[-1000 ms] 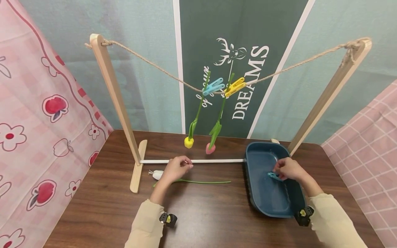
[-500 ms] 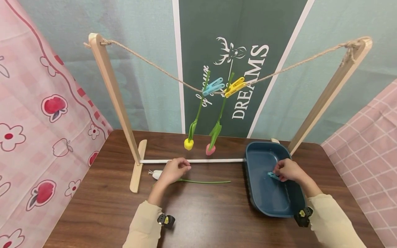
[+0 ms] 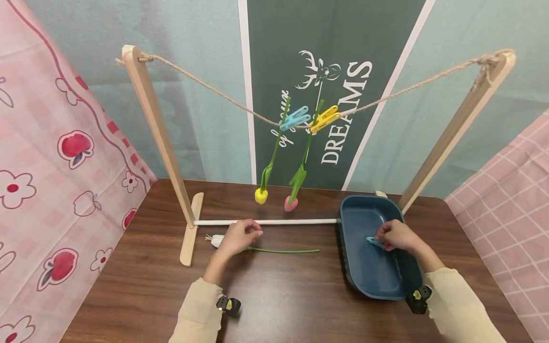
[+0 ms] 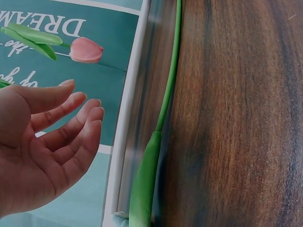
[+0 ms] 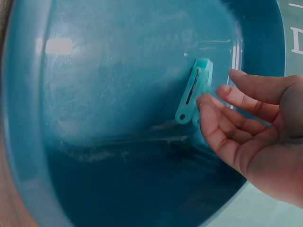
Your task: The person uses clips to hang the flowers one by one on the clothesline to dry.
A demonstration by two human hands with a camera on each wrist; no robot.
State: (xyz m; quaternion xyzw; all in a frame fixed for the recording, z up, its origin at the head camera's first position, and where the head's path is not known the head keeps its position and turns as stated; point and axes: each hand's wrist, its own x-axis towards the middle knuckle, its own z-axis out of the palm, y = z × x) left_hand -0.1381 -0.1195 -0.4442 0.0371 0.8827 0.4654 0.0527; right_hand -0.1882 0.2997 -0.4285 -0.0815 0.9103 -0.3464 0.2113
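In the head view, my left hand hovers over a white artificial tulip lying on the table, covering part of it. Its fingers are relaxed and hold nothing; the left wrist view shows the green stem apart from them. My right hand is inside a blue plastic basin, at a light blue clothespin on the basin floor. The thumb stands away from the clothespin, and the other fingertips overlap its handle end; whether they touch is unclear. A yellow tulip and a pink tulip hang head down.
A sagging rope runs between two wooden posts. On it, a blue clothespin and a yellow clothespin clip the hanging stems. A white rod crosses low behind the white tulip. Curtains surround the table.
The clothespin in the basin has shifted slightly left, along with my right fingers. My left hand has drifted a little left above the white tulip.
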